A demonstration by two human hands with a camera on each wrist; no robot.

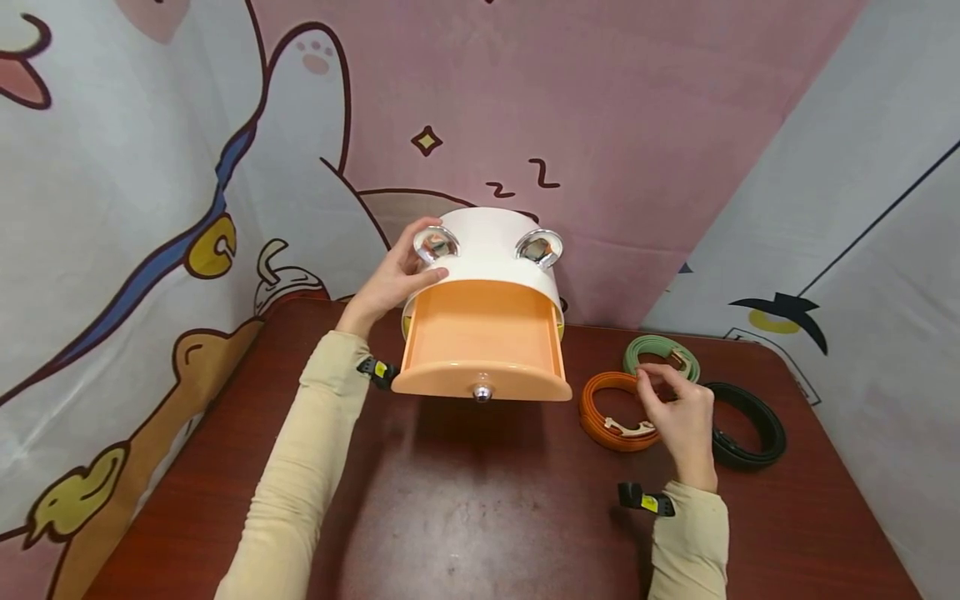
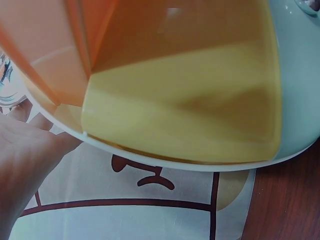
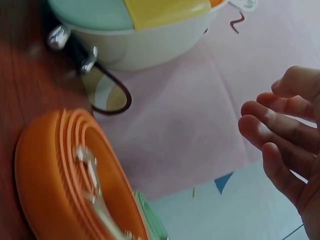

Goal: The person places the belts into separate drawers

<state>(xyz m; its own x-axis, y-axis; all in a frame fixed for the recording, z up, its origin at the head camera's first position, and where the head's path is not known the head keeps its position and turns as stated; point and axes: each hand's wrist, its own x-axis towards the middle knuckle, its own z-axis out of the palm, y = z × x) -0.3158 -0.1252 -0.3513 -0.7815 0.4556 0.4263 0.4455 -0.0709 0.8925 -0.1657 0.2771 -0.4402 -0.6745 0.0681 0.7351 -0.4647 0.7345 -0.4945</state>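
Observation:
A white storage box [image 1: 489, 242] with two silver round knobs stands at the back of the table. Its orange top drawer [image 1: 483, 333] is pulled out, and its inside looks bare. My left hand [image 1: 393, 275] holds the box's upper left side, thumb on the front rim and fingers by the left knob. In the left wrist view, a yellow drawer [image 2: 185, 110] sits below the orange one. My right hand [image 1: 682, 417] hovers near a coiled orange belt [image 1: 600, 425], fingers loosely bent around nothing. A coiled green belt [image 1: 637, 350] and a black belt [image 1: 772, 429] lie beside it.
The brown table [image 1: 450, 533] carries the box and belts. A patterned cloth [image 1: 600, 125] hangs right behind the box and along both sides. Each wrist wears a small black strapped device, such as the right one [image 1: 645, 500]. Below the yellow drawer is a pale green one [image 3: 95, 15].

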